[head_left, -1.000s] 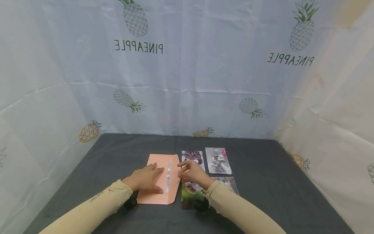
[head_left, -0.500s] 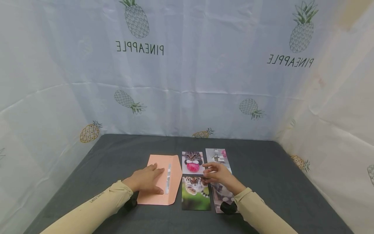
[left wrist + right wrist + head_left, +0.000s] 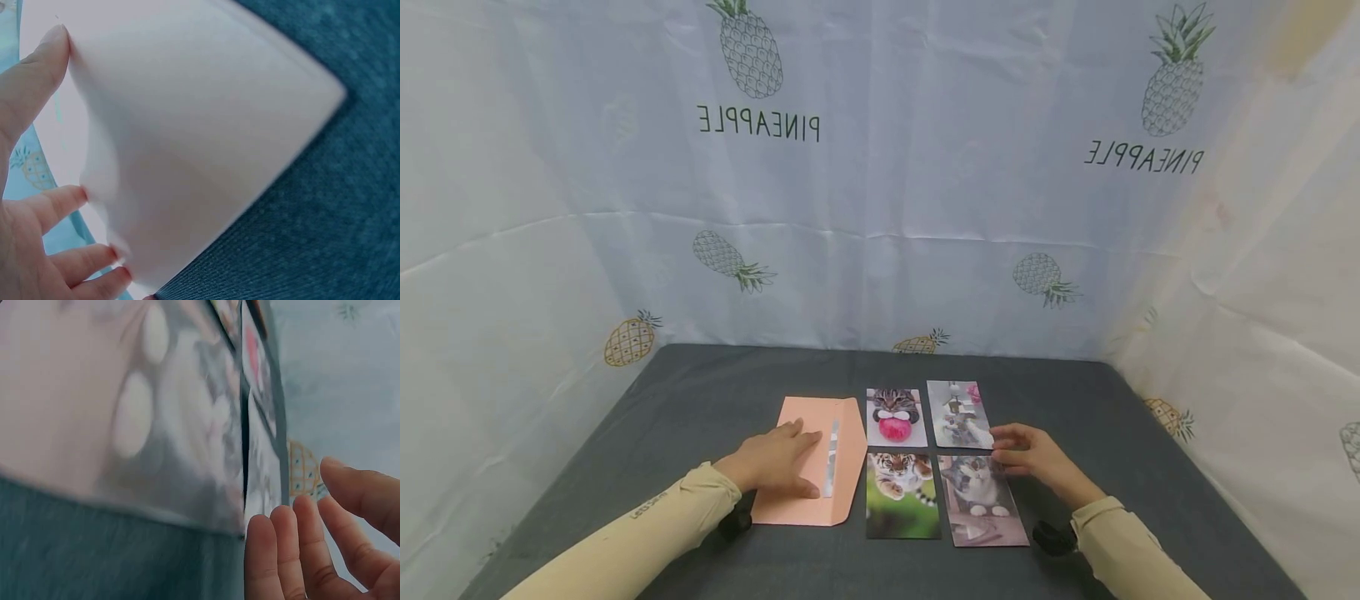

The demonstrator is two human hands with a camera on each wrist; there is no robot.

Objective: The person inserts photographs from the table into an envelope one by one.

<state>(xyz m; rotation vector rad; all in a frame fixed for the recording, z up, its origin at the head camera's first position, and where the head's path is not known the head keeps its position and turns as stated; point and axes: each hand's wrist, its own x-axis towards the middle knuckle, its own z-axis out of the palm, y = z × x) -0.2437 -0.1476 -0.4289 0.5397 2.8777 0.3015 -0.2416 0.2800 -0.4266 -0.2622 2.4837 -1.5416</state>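
Note:
My left hand (image 3: 771,462) rests with spread fingers on a peach envelope (image 3: 805,408), whose flap side faces up with a pale strip (image 3: 831,467) along it. In the left wrist view, its fingertips touch the envelope (image 3: 187,137). To the right lie photo cards in two rows: a cat with a pink ball (image 3: 895,427), a pale card with a pink flower (image 3: 958,412), a tiger cub (image 3: 901,508) and a grey-and-white kitten (image 3: 985,508). My right hand (image 3: 1037,458), fingers slightly bent and holding nothing, is at the right edge of the two right-hand cards.
A dark cloth (image 3: 760,367) covers the table under everything. Behind and at the sides hangs a white curtain (image 3: 880,183) printed with pineapples. Black wrist-worn devices (image 3: 1052,537) sit under the wrists, close to the cloth.
My right hand has moved right, from beside the envelope flap across the cards to their right edge, uncovering the cards. My left hand stays on the envelope.

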